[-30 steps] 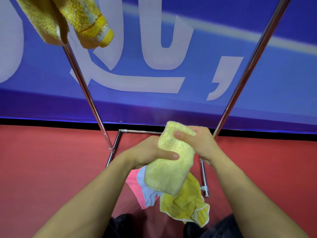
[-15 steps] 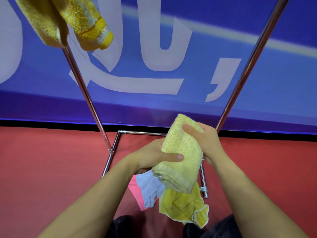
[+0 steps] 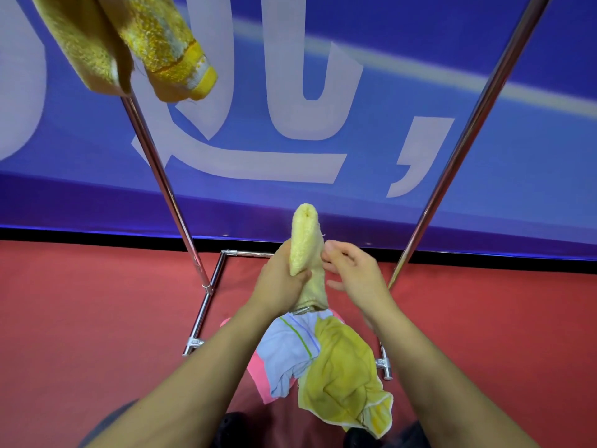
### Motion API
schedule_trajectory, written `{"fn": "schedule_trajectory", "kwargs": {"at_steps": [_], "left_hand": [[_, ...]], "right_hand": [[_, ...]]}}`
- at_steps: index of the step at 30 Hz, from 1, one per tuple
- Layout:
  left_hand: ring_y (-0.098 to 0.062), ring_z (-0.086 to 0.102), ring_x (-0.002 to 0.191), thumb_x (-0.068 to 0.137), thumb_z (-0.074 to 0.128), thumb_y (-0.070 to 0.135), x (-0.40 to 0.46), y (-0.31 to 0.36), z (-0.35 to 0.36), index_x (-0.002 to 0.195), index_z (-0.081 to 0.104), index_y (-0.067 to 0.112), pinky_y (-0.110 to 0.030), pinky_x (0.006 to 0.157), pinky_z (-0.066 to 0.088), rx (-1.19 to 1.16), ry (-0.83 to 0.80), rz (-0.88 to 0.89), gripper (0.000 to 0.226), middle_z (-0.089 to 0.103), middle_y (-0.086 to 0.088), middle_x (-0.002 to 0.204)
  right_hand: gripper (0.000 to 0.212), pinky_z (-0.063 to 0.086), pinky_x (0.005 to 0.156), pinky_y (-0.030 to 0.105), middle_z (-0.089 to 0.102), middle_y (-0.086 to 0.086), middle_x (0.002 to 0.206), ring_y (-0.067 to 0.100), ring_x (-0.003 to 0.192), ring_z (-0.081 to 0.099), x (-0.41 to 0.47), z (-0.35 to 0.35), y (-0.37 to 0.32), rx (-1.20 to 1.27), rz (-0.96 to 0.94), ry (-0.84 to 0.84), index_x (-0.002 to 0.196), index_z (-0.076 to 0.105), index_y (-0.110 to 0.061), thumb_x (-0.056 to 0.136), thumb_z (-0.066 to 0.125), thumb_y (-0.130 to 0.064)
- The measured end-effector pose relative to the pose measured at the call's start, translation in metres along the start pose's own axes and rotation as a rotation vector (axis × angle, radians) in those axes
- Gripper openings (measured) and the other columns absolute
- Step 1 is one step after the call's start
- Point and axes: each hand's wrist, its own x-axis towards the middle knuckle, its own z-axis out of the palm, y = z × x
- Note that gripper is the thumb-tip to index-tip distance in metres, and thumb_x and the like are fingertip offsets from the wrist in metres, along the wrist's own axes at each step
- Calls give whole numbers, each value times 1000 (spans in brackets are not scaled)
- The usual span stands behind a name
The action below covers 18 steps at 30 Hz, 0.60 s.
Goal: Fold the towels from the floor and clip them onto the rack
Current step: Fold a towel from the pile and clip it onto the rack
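Observation:
A folded pale yellow towel [image 3: 305,244] stands upright, edge-on, in my left hand [image 3: 281,281], which grips its lower half. Just to its right, my right hand [image 3: 353,274] has its fingers apart and holds nothing; its fingertips are close to the towel's edge. On the red floor below lie a light blue towel [image 3: 287,354], a darker yellow towel [image 3: 342,373] and a pink towel [image 3: 258,375], partly hidden by my forearm. The chrome rack's left pole [image 3: 161,179] and right pole [image 3: 465,140] rise on either side. A golden towel [image 3: 129,43] hangs at the top left.
The rack's chrome base bars [image 3: 206,305] run along the red floor [image 3: 97,318] around the pile. A blue banner with pale lettering [image 3: 290,124] stands close behind the rack. Dark shoes [image 3: 232,428] show at the bottom edge.
The pale yellow towel has been turned from flat-facing to upright and edge-on and raised a little. My right hand has let go of it and opened beside it.

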Motion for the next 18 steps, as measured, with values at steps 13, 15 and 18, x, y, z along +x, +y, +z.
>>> {"fn": "schedule_trajectory", "kwargs": {"at_steps": [13, 15, 18], "left_hand": [[-14, 61, 127, 96, 53, 12, -14, 34, -4, 150, 45, 25, -36, 107, 50, -548, -113, 82, 56, 63, 3, 139], [-15, 62, 126, 107, 49, 17, -17, 45, -8, 146, 49, 22, -36, 108, 49, -564, -46, 128, 40, 66, 1, 134], [-18, 61, 127, 109, 43, 32, -19, 58, -16, 144, 51, 26, -42, 108, 48, -502, 95, 170, 36, 65, 0, 134]], "right_hand": [[19, 58, 90, 36, 77, 1, 106, 16, 101, 74, -7, 24, -22, 50, -250, 62, 118, 68, -21, 101, 61, -19], [19, 57, 90, 35, 77, -2, 105, 16, 101, 73, -12, 29, -33, 17, -328, 74, 112, 69, -30, 101, 61, -17], [21, 56, 93, 34, 77, -7, 106, 14, 104, 72, -19, 38, -53, 13, -380, 90, 110, 70, -35, 100, 62, -18]]}}
